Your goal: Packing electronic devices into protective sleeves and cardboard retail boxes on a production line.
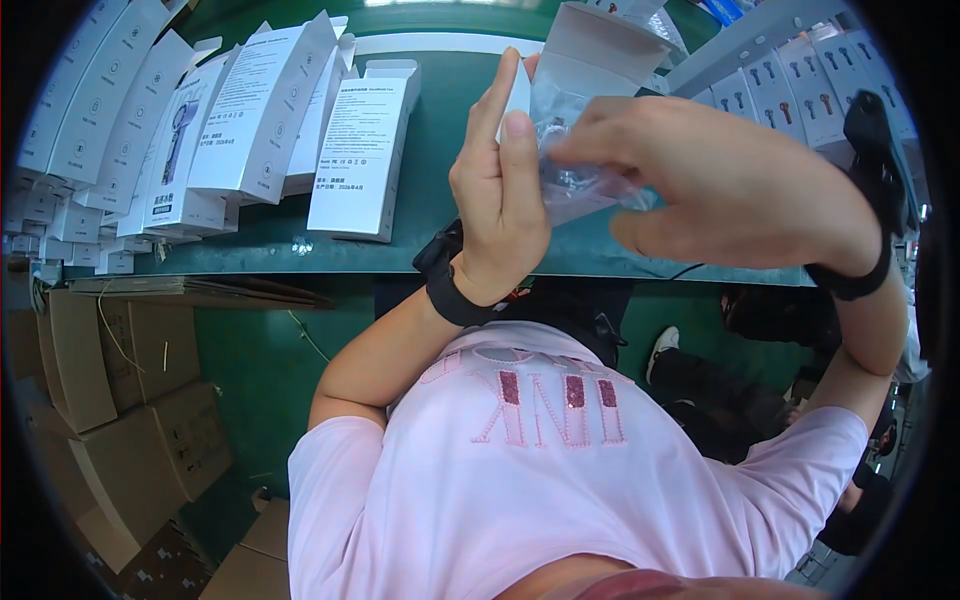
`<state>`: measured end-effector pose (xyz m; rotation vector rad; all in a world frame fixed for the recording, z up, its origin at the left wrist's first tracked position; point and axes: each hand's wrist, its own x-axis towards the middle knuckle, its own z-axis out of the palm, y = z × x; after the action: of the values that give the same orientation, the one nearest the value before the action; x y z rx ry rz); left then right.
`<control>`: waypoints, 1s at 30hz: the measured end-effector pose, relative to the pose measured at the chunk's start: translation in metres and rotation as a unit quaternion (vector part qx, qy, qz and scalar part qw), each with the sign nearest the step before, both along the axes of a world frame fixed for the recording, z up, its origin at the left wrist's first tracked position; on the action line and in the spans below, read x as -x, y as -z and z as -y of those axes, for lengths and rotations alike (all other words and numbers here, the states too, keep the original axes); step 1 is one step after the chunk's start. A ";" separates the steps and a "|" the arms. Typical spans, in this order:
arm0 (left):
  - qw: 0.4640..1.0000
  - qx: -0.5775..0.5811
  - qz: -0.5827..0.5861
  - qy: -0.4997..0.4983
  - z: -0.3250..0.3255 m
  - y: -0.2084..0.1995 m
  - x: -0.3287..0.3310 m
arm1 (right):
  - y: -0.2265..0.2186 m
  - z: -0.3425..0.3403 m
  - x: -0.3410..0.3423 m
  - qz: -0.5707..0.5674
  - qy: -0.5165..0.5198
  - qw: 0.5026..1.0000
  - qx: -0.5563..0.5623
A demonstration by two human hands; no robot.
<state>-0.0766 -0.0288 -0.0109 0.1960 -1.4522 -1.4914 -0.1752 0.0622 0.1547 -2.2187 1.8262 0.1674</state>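
My left hand (500,205) is closed on the side of a white carton (518,98), its thumb on the near side and its fingers along the outer wall. The carton's top flap (598,52) stands raised. At its opening lies a clear plastic bag (577,182); what is inside it cannot be made out. My right hand (705,185) reaches over the bag from the right, fingers bent towards it and thumb apart below. Motion blurs those fingertips, so their grip on the plastic is unclear.
Upright white cartons (262,110) crowd the left of the green table (440,150), one carton (362,150) standing nearest my left hand. More printed boxes (785,85) line the far right. Brown cardboard boxes (140,450) sit on the floor at left. Another person's shoe (662,352) shows beneath the table.
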 end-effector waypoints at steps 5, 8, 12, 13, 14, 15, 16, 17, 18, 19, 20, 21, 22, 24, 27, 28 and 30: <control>0.999 0.018 -0.033 0.013 -0.001 0.000 -0.003 | -0.015 -0.010 -0.018 0.085 0.171 0.976 -0.104; 0.994 -0.064 0.035 0.086 -0.006 -0.007 -0.007 | -0.008 -0.005 -0.020 0.009 0.117 0.976 -0.183; 0.996 -0.031 -0.006 0.084 0.002 -0.004 -0.004 | -0.001 0.043 -0.002 0.031 0.100 0.942 -0.320; 0.997 -0.008 -0.012 0.072 0.002 -0.003 -0.004 | 0.005 0.041 0.006 0.052 0.097 0.961 -0.252; 0.998 0.013 -0.019 0.060 0.004 -0.003 -0.004 | 0.010 0.037 0.014 0.072 0.094 0.976 -0.183; 0.998 0.015 -0.021 0.062 0.003 -0.002 -0.003 | 0.005 0.029 0.012 0.028 0.131 0.982 -0.131; 0.997 0.010 -0.025 0.069 0.002 -0.002 -0.002 | 0.006 0.019 0.009 0.026 0.130 0.982 -0.132; 0.997 0.005 -0.028 0.075 0.000 -0.002 0.000 | 0.009 0.008 0.007 0.007 0.089 0.996 0.014; 0.997 0.006 -0.028 0.078 -0.002 -0.002 0.000 | 0.011 0.000 0.001 -0.011 0.049 0.986 0.161; 0.994 -0.027 -0.066 0.088 -0.006 -0.003 0.002 | 0.013 -0.003 -0.002 0.055 0.070 0.992 0.094; 0.988 -0.060 -0.104 0.099 -0.008 -0.004 0.002 | 0.012 -0.004 -0.001 0.054 0.073 0.991 0.095; 0.987 -0.058 -0.107 0.106 -0.006 -0.003 0.004 | 0.007 -0.001 -0.002 0.025 0.096 0.995 -0.006; 0.989 -0.001 -0.105 0.105 -0.004 0.001 0.004 | 0.003 0.001 -0.002 -0.004 0.118 0.987 -0.107; 0.990 0.079 -0.059 0.098 0.008 0.004 -0.005 | -0.001 -0.012 -0.001 0.135 0.135 0.979 0.077; 0.967 0.223 0.099 0.078 0.020 -0.008 -0.024 | 0.002 -0.056 0.045 0.185 0.264 0.887 0.330; 0.962 0.219 0.135 0.087 0.019 -0.010 -0.024 | 0.023 -0.060 0.044 0.229 0.327 0.844 0.357; 0.953 0.246 0.140 0.106 0.027 -0.012 -0.026 | 0.072 -0.050 0.044 0.420 0.352 0.784 0.292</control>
<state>-0.0505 -0.0556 0.0014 -0.0602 -2.0825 -1.2509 -0.2188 0.1124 0.0825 -1.2527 2.0626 -1.4411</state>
